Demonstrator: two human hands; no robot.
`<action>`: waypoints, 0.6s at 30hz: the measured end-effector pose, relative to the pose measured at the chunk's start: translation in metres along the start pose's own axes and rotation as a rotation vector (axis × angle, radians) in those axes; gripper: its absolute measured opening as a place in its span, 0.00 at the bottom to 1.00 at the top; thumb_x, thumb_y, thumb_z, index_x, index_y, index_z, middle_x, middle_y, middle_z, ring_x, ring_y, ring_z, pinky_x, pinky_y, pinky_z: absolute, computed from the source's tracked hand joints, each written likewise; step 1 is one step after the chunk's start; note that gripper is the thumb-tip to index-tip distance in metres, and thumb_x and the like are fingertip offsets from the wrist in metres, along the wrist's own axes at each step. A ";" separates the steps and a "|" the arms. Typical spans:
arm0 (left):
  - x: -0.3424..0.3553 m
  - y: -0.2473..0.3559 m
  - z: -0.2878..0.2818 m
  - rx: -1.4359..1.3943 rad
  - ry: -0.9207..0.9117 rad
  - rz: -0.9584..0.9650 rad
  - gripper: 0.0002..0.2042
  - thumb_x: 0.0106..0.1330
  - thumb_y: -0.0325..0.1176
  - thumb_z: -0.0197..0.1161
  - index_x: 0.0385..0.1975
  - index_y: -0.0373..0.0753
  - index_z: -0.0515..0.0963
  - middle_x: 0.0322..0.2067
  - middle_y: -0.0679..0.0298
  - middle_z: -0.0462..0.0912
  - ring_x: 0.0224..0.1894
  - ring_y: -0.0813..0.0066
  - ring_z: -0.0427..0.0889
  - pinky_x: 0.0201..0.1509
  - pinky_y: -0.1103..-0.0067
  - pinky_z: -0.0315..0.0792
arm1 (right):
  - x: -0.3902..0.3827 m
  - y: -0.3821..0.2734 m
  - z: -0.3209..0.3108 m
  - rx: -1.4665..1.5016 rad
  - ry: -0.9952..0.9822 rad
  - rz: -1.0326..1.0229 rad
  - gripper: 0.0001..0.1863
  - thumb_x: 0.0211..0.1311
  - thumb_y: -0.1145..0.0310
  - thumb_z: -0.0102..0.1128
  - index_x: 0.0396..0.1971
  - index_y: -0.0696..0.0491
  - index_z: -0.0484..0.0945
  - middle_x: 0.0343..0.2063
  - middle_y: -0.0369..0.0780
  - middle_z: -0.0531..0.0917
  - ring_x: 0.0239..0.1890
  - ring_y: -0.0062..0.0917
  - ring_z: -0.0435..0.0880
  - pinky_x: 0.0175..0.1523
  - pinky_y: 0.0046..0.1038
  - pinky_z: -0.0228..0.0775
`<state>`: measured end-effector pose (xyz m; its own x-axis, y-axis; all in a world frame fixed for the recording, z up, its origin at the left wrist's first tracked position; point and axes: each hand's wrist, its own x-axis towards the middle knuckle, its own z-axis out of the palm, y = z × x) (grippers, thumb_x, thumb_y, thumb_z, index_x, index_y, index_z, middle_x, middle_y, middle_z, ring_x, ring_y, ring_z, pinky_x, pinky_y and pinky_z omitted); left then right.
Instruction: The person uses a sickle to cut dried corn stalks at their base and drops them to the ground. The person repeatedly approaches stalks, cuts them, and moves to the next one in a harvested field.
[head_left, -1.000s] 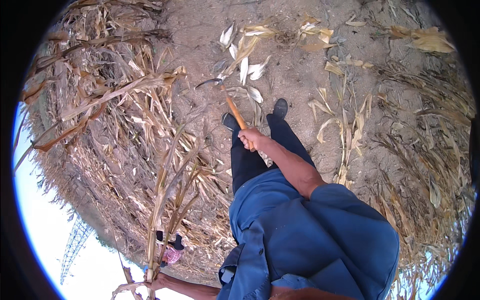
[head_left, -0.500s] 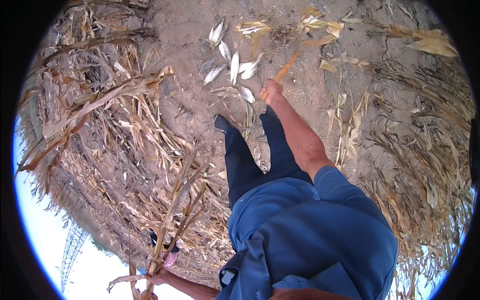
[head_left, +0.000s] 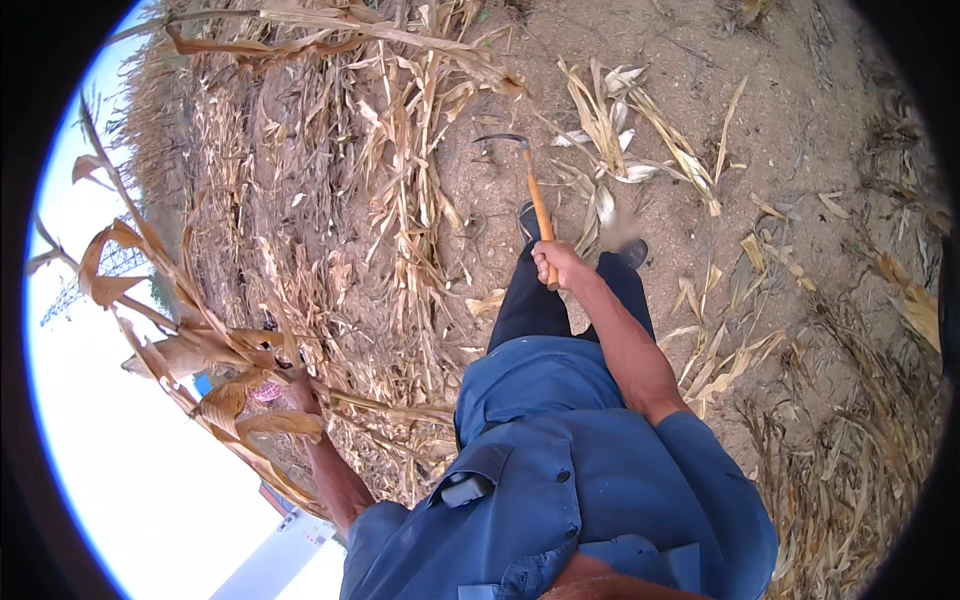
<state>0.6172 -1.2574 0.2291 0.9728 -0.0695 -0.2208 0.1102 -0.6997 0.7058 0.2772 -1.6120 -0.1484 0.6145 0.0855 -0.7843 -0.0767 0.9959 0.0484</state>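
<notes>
My right hand (head_left: 560, 262) grips the orange wooden handle (head_left: 540, 212) of a sickle in front of my thighs. Its thin curved dark blade (head_left: 500, 137) points left, just beyond my shoes (head_left: 633, 252), over dirt strewn with pale dry husks (head_left: 638, 173). My left hand (head_left: 300, 388) is out to my left, closed around dry corn stalks (head_left: 360, 400), whose curled brown leaves (head_left: 230, 405) fan up and outward, partly hiding my fingers.
Rows of dry stalks and leaf litter (head_left: 410, 170) cover the left, with more litter (head_left: 840, 420) at lower right. Another person in pink checks (head_left: 266, 393) is mostly hidden behind my stalks at left. A lattice tower (head_left: 95, 275) stands against the sky.
My left hand has risen in the picture, and the stalks in it now slant across the left side. My right hand swung forward-right with the sickle, then came back lower. The view has shifted.
</notes>
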 end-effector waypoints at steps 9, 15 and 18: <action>-0.021 -0.156 0.092 0.576 -0.346 -0.455 0.10 0.57 0.35 0.67 0.29 0.33 0.81 0.26 0.60 0.78 0.28 0.68 0.76 0.32 0.72 0.70 | -0.099 -0.033 -0.225 0.468 0.400 -0.273 0.13 0.61 0.69 0.50 0.17 0.44 0.64 0.11 0.27 0.64 0.11 0.15 0.62 0.18 0.21 0.61; 0.049 -0.227 0.081 0.836 -0.471 -0.453 0.13 0.52 0.38 0.71 0.30 0.35 0.85 0.23 0.57 0.85 0.31 0.65 0.85 0.39 0.74 0.76 | -0.164 -0.023 -0.264 0.409 0.521 -0.321 0.13 0.62 0.68 0.50 0.17 0.44 0.64 0.10 0.27 0.63 0.10 0.13 0.61 0.17 0.19 0.61; 0.121 -0.237 0.082 1.107 -0.621 -0.193 0.21 0.53 0.49 0.71 0.34 0.34 0.85 0.32 0.53 0.87 0.36 0.64 0.87 0.47 0.74 0.78 | -0.168 -0.020 -0.250 0.461 0.559 -0.310 0.13 0.61 0.69 0.50 0.16 0.44 0.63 0.10 0.27 0.63 0.10 0.14 0.61 0.16 0.19 0.60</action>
<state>0.6925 -1.1579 -0.0202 0.6692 -0.0106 -0.7430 -0.2802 -0.9297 -0.2392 -0.0214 -1.6542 -0.1722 0.0592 -0.1044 -0.9928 0.4418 0.8946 -0.0677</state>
